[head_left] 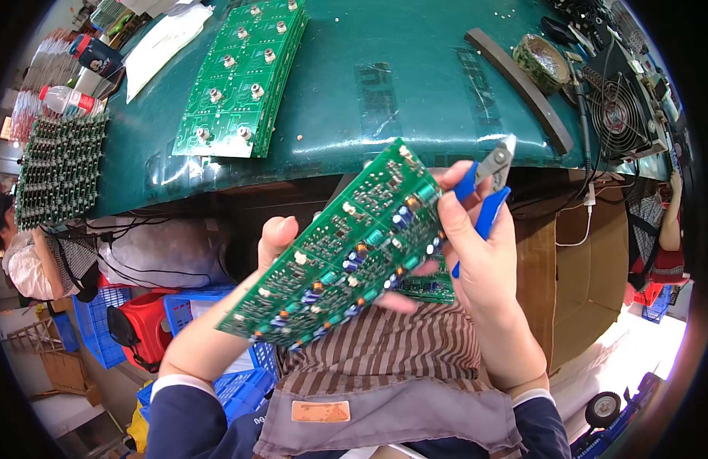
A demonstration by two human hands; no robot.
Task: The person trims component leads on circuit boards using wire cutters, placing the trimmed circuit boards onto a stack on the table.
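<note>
My left hand (271, 243) holds a green circuit board (340, 251) tilted over my lap, thumb on its upper face; the board carries blue capacitors and other small parts. My right hand (476, 252) grips blue-handled cutting pliers (485, 193), jaws pointing up by the board's right end, and its fingers also touch the board's edge. A second green board (430, 286) shows just beneath the first.
A green work mat (384, 84) covers the bench ahead, bearing a stack of green boards (243, 76), a small fan (620, 111), a dark bar (522, 84) and a round dish (542, 61). Another board rack (59, 168) sits left. Blue crates (208, 306) and a red bin (143, 321) stand below. Other people sit at both sides.
</note>
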